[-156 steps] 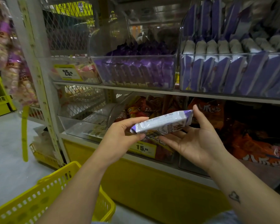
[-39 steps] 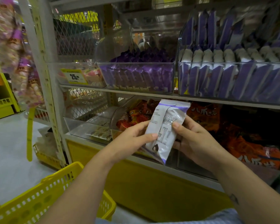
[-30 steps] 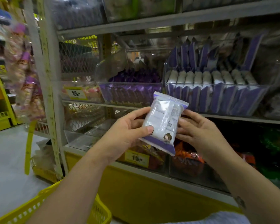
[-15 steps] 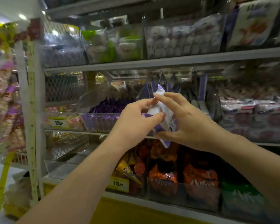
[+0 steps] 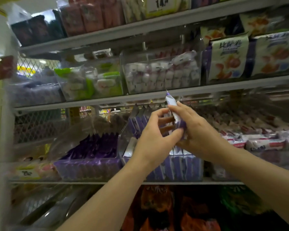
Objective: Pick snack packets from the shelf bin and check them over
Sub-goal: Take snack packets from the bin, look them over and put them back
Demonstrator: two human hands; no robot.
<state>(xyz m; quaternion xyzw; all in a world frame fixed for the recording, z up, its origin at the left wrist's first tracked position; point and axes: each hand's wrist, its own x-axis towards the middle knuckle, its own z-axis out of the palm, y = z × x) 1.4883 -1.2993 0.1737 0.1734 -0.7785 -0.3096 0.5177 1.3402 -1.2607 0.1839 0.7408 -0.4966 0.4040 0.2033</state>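
A: Holding anything in the hands?

B: Yes; gripping a white and purple snack packet (image 5: 172, 108) with the right hand (image 5: 198, 132), fingers curled round its lower half; pressing on its purple end with the thumb of the left hand (image 5: 152, 135), other fingers half curled and spread.

A: And found where, exactly?

B: Held upright, edge-on and a little tilted, in front of the clear shelf bin (image 5: 177, 169) full of similar packets in rows; reaching with its top up to the shelf (image 5: 107, 101) above.

A: Beside that?

B: Standing just left, another clear bin (image 5: 90, 165) of purple packets.
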